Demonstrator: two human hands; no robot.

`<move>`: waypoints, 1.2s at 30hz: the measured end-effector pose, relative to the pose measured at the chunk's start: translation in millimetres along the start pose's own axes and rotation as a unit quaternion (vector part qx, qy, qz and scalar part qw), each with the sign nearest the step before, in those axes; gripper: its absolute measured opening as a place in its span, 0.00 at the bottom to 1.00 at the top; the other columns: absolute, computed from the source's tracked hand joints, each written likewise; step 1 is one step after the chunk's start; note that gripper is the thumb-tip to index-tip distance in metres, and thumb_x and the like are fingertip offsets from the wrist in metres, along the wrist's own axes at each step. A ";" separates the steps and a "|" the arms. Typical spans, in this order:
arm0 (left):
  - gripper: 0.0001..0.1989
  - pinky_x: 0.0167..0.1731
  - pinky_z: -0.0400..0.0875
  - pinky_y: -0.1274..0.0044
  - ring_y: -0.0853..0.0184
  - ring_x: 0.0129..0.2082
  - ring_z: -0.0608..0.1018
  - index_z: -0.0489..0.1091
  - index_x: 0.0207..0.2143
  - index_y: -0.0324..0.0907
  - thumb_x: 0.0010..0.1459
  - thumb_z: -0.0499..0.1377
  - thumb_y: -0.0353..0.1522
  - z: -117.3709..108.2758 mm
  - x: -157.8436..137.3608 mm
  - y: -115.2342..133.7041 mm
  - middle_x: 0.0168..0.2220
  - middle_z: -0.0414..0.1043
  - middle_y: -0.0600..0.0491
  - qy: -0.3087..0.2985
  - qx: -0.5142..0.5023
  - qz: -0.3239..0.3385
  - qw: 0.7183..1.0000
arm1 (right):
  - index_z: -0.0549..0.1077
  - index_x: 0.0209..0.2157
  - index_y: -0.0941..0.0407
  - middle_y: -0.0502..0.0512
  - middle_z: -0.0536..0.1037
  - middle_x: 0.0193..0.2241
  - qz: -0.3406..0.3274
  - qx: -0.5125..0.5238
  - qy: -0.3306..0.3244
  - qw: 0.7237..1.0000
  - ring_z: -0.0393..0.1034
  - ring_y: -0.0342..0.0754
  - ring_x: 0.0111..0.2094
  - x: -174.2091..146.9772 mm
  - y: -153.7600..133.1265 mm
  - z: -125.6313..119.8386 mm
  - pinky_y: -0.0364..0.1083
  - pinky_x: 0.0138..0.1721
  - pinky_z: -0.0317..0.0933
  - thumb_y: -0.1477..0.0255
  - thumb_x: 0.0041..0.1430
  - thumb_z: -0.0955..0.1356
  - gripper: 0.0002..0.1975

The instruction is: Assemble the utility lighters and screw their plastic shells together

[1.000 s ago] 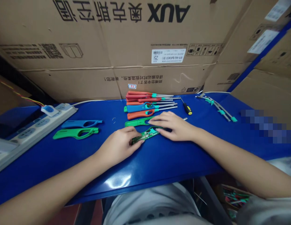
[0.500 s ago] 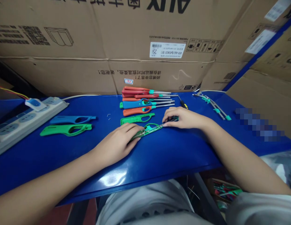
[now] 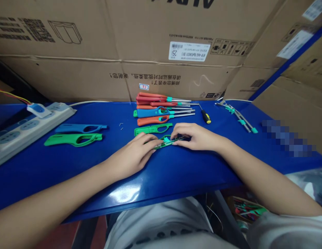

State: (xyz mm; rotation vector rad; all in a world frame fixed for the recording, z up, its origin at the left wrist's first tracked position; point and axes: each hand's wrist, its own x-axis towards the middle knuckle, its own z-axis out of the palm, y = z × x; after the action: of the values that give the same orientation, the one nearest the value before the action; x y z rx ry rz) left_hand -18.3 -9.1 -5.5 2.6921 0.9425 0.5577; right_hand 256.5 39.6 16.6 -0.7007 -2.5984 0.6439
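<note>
Both hands (image 3: 140, 152) (image 3: 197, 137) nearly closed, gripping green lighter shell (image 3: 164, 145); white label (image 3: 189, 51) (upside down) reads "KFR" and "25".

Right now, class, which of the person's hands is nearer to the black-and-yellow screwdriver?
Right. The right hand is on the person's side of the screwdriver, slightly left; the left hand is much farther left.

Open green lighter (image 3: 163, 145), slanting; turquoise part (image 3: 166, 140) exposed inside.
</note>
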 end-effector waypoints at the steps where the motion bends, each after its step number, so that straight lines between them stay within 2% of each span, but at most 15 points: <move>1: 0.19 0.57 0.69 0.63 0.58 0.55 0.70 0.66 0.59 0.44 0.69 0.50 0.27 0.3 -0.2 -0.3 0.54 0.69 0.45 0.001 0.000 0.001 1.000 | 0.74 0.41 0.57 0.56 0.77 0.40 0.004 -0.009 -0.003 1.000 0.72 0.47 0.40 0.4 -1.6 1.4 0.45 0.41 0.65 0.72 0.64 0.69 0.05; 4: 0.18 0.57 0.69 0.63 0.58 0.55 0.70 0.67 0.59 0.44 0.69 0.49 0.27 0.8 -0.1 -0.3 0.55 0.69 0.45 -0.001 0.001 0.002 1.000 | 0.74 0.39 0.57 0.55 0.77 0.38 0.006 -0.020 -0.004 1.000 0.70 0.45 0.36 1.3 -2.3 4.9 0.43 0.36 0.63 0.75 0.64 0.67 0.03; 7: 0.19 0.56 0.69 0.63 0.58 0.55 0.70 0.67 0.59 0.44 0.69 0.49 0.27 1.0 0.2 0.0 0.55 0.69 0.45 -0.003 0.006 0.004 1.000 | 0.73 0.37 0.57 0.54 0.76 0.36 0.001 -0.008 0.001 1.000 0.69 0.44 0.34 1.8 -0.9 6.7 0.43 0.35 0.62 0.76 0.64 0.66 0.03; 12: 0.19 0.55 0.70 0.63 0.58 0.54 0.71 0.67 0.59 0.45 0.69 0.50 0.27 1.0 0.2 0.0 0.54 0.69 0.45 0.004 0.003 0.006 1.000 | 0.73 0.43 0.56 0.54 0.76 0.39 0.017 -0.010 0.001 1.000 0.64 0.42 0.30 0.7 -1.1 7.0 0.43 0.33 0.61 0.72 0.63 0.69 0.07; 19: 0.19 0.56 0.69 0.64 0.58 0.54 0.70 0.67 0.59 0.44 0.70 0.49 0.27 1.0 0.5 0.7 0.54 0.69 0.45 -0.006 0.008 0.005 1.000 | 0.73 0.38 0.56 0.54 0.74 0.38 0.000 -0.003 -0.006 1.000 0.67 0.44 0.34 1.0 0.0 7.7 0.43 0.35 0.61 0.74 0.64 0.67 0.02; 24: 0.19 0.55 0.69 0.64 0.59 0.54 0.70 0.67 0.60 0.46 0.69 0.49 0.27 0.5 0.3 0.6 0.54 0.69 0.46 -0.005 -0.001 0.004 1.000 | 0.73 0.44 0.56 0.52 0.74 0.35 0.024 -0.011 -0.001 1.000 0.64 0.42 0.28 1.3 0.1 8.7 0.42 0.32 0.60 0.71 0.64 0.68 0.08; 29: 0.19 0.55 0.69 0.64 0.58 0.53 0.70 0.67 0.60 0.46 0.70 0.49 0.27 0.4 1.3 0.9 0.54 0.69 0.45 -0.007 0.005 0.003 1.000 | 0.74 0.41 0.56 0.54 0.76 0.37 0.025 -0.018 -0.001 1.000 0.64 0.42 0.29 1.2 0.3 9.8 0.42 0.32 0.60 0.73 0.63 0.68 0.05; 36: 0.19 0.55 0.69 0.65 0.58 0.53 0.69 0.67 0.60 0.44 0.70 0.49 0.27 -0.2 0.6 1.1 0.54 0.69 0.45 -0.011 0.011 0.004 1.000 | 0.74 0.39 0.57 0.52 0.74 0.33 0.015 -0.003 0.007 1.000 0.64 0.42 0.29 1.9 0.3 9.6 0.42 0.32 0.60 0.73 0.64 0.67 0.03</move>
State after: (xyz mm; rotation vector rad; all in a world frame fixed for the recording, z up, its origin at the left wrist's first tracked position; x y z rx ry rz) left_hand -17.3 -9.6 -4.8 2.7168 0.9371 0.5215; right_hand 250.7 37.8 8.9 -0.7448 -2.5819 0.6383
